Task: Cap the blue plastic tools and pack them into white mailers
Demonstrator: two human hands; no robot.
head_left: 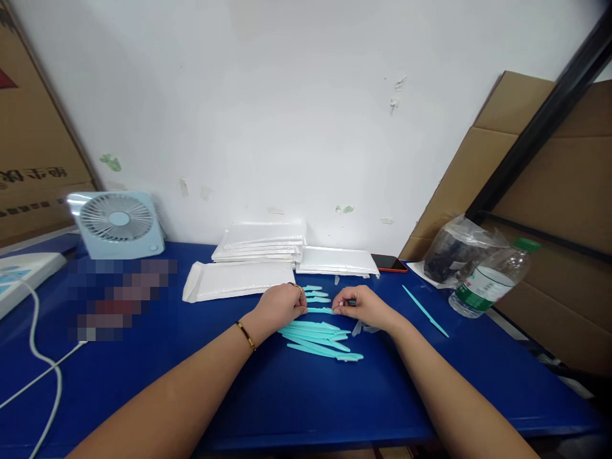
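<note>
A slim teal eyebrow razor [319, 310] lies level between my two hands. My left hand [282, 305], with a ring and a bracelet at the wrist, is closed on its left end. At its right end, the blade end, the thumb and fingers of my right hand [361, 305] pinch it; a small whitish bit shows among those fingers. Nearer to me, several more teal razors [318, 341] lie in a loose pile, while a few others [316, 294] lie just beyond my hands. Small clear plastic pieces [357, 328] are scattered under my right hand.
White padded mailers [261, 242] are stacked against the wall, beside a phone [389, 262]. One lone teal razor [425, 311] lies to the right, near a green-capped bottle [492, 284] and a plastic bag [454, 252]. A fan [119, 220] and white cable [57, 382] are at left.
</note>
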